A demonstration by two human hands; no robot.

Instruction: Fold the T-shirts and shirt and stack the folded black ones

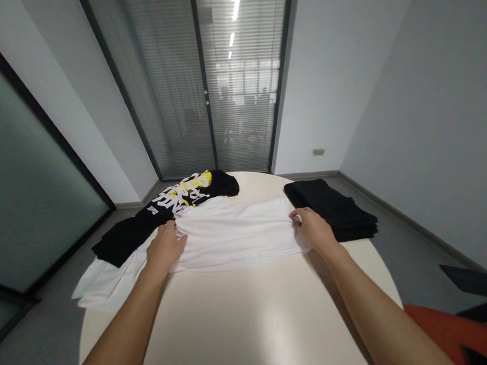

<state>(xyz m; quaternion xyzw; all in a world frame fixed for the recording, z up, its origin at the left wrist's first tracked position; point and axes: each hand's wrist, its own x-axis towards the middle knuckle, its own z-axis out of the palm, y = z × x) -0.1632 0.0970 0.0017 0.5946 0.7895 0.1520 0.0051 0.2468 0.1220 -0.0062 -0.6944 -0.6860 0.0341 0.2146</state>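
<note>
A white garment (pixel 235 234), folded into a wide strip with soft creases across it, lies on the round table. My left hand (pixel 166 249) grips its left end, thumb toward the middle of the cloth. At the opposite end, the curled fingers of my right hand (pixel 314 228) hold the right edge. The fingertips are partly hidden by the cloth and the hands. Whether the garment is a shirt does not show.
The cream round table (pixel 247 324) carries a black printed T-shirt (pixel 185 196) at the left, over other white clothing (pixel 107 279). A stack of folded black garments (pixel 331 209) stands at the right. A red chair (pixel 457 334) is at the lower right.
</note>
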